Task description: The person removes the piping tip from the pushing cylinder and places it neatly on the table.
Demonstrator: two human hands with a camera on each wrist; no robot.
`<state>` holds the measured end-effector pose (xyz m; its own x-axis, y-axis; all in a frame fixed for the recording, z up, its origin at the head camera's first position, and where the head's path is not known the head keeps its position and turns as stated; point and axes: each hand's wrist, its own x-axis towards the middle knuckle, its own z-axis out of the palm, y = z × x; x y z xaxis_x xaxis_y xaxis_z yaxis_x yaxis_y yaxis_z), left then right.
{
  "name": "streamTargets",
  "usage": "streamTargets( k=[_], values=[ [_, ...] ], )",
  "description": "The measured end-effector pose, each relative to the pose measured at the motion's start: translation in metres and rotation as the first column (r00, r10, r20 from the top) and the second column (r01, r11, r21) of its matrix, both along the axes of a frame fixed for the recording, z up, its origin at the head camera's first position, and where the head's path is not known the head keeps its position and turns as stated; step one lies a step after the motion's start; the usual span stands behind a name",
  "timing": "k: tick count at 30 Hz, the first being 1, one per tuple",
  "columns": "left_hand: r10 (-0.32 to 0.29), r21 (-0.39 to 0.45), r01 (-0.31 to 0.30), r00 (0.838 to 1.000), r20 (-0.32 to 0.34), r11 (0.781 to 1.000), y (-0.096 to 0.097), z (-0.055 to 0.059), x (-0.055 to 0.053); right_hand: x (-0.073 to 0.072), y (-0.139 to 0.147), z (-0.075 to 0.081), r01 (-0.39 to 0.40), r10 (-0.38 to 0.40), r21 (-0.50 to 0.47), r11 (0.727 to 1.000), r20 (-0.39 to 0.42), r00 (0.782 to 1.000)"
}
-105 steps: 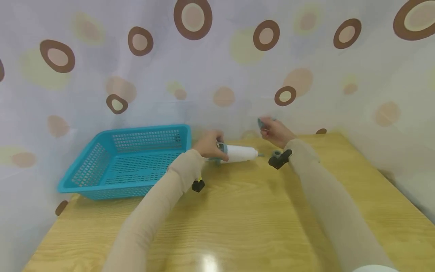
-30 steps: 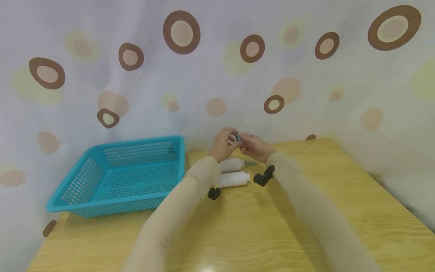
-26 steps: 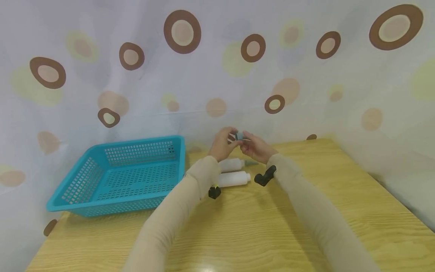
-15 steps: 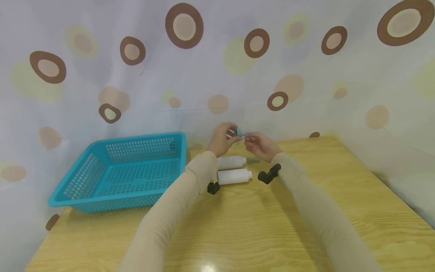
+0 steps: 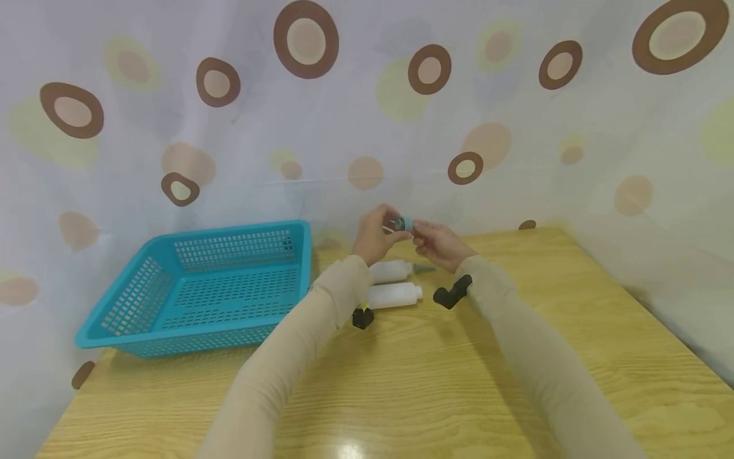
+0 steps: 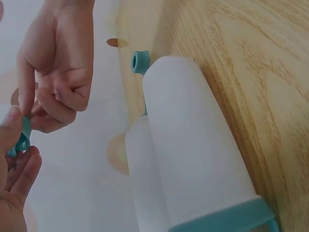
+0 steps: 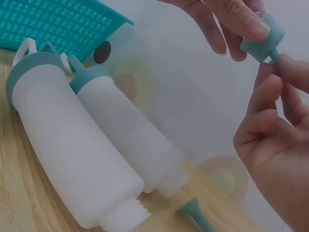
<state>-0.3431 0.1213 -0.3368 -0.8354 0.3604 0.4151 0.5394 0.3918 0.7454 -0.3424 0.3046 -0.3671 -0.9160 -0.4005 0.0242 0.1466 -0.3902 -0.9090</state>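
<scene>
Above the far part of the table, both hands hold a teal nozzle cap with a wide hollow base and a thin stem. My left hand grips the wide base between thumb and fingers. Pinched at the stem, the nozzle cap also meets the fingers of my right hand. Below the hands two white squeeze bottles lie side by side, the near bottle and the far bottle. Their mouths point right, and teal end pieces with handles show in the right wrist view. A second teal nozzle lies by the mouths.
A turquoise perforated basket stands at the left of the wooden table. Behind the table hangs a pale curtain with brown circles. In the left wrist view, a short hollow teal piece lies beyond a bottle.
My left hand has moved from a bottle up to the nozzle cap, which my right hand held farther right. In the last half second the cap has turned slightly, its base facing left.
</scene>
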Motion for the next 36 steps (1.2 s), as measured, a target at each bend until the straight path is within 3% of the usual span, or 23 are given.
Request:
streamTargets(
  k=[7, 19, 24, 31, 36],
  values=[
    [-0.003, 0.014, 0.002, 1.0, 0.02, 1.0, 0.001, 0.0004, 0.001, 0.0023, 0.0026, -0.001, 0.054, -0.052, 0.077, 0.996, -0.015, 0.999],
    [0.039, -0.057, -0.038, 0.999, 0.015, 0.998, -0.0015, -0.0026, -0.0022, 0.0042, 0.0009, -0.0017, 0.026, -0.026, -0.042, 0.999, -0.009, 1.0],
    [0.04, -0.063, -0.04, 0.999, -0.009, 0.997, -0.0016, -0.0039, -0.0021, 0.0033, -0.0009, -0.0035, 0.011, -0.012, -0.047, 0.999, -0.036, 0.999],
    [0.03, -0.072, -0.03, 0.999, -0.011, 0.997, -0.0032, -0.0058, -0.0027, 0.0003, -0.0016, -0.0052, 0.019, -0.012, 0.082, 0.996, -0.084, 0.996],
    [0.032, -0.073, -0.035, 0.999, -0.044, 0.997, -0.0056, -0.005, -0.0021, -0.0014, 0.0056, -0.0062, 0.039, -0.016, 0.22, 0.975, -0.105, 0.994]
  ],
)
